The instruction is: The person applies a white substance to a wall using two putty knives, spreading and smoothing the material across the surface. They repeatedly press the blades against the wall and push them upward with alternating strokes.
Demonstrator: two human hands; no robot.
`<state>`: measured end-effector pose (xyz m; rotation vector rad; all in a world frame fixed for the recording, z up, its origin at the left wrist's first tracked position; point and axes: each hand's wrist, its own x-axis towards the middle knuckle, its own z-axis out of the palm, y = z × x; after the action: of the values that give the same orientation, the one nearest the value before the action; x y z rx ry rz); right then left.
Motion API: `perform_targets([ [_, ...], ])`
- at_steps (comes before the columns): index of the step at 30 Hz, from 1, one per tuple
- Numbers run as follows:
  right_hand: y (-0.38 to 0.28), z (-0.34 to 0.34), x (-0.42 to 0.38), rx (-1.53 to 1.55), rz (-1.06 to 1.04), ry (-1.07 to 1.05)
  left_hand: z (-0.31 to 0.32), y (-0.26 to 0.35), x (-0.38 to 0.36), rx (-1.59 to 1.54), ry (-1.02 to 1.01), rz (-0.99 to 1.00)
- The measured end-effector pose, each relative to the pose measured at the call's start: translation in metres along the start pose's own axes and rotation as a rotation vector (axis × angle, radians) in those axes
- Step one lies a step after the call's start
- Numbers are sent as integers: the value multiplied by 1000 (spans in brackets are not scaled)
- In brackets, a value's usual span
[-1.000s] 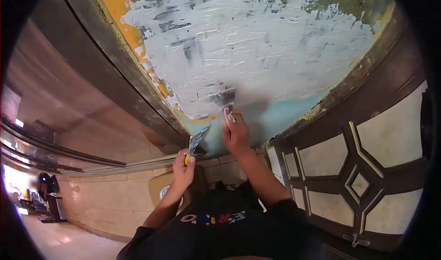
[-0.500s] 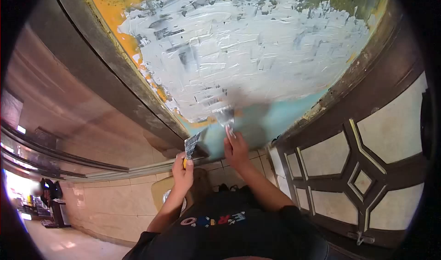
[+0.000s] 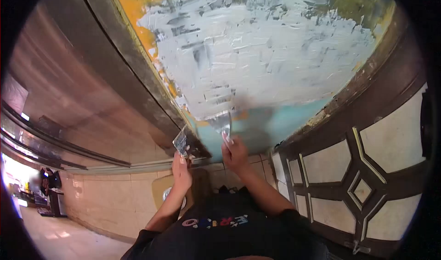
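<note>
White putty (image 3: 262, 62) covers much of the wall in front of me, with blue-green paint (image 3: 289, 120) bare below it. My right hand (image 3: 235, 154) is closed around the handle of a putty knife (image 3: 221, 122). That blade's wide edge lies at the lower border of the putty. My left hand (image 3: 182, 170) grips a second putty knife (image 3: 181, 141), smeared with grey-white putty, its blade tilted upward close to the left door frame. Fingers hide most of both handles.
A dark door frame with a brown glossy panel (image 3: 92, 90) stands on the left. To the right is a dark wooden door with pale panels (image 3: 328, 159). A tan stool or box (image 3: 161, 186) is below my left forearm, on the tiled floor.
The view has shifted slightly left, so the wall sits further right. My left hand has turned its putty knife, and the blade now leans left. The right putty knife stays near the putty's lower border.
</note>
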<state>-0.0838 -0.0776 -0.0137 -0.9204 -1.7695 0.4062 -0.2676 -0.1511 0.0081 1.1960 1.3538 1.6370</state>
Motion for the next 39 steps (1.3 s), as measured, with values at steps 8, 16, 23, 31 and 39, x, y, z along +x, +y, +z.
perform_targets([
  [8,14,-5,15,-103,74,-90,1,3,-4,79,-5,113],
  [16,6,-34,54,21,-105,42,18,4,-11,34,-73,57],
  [23,40,-47,-38,-31,-14,-70,76,40,39,-41,-190,232],
  [31,9,-97,29,-19,-111,-22,109,-27,24,239,-66,-68],
  [39,54,-55,6,36,38,-171,109,-7,22,210,30,214],
])
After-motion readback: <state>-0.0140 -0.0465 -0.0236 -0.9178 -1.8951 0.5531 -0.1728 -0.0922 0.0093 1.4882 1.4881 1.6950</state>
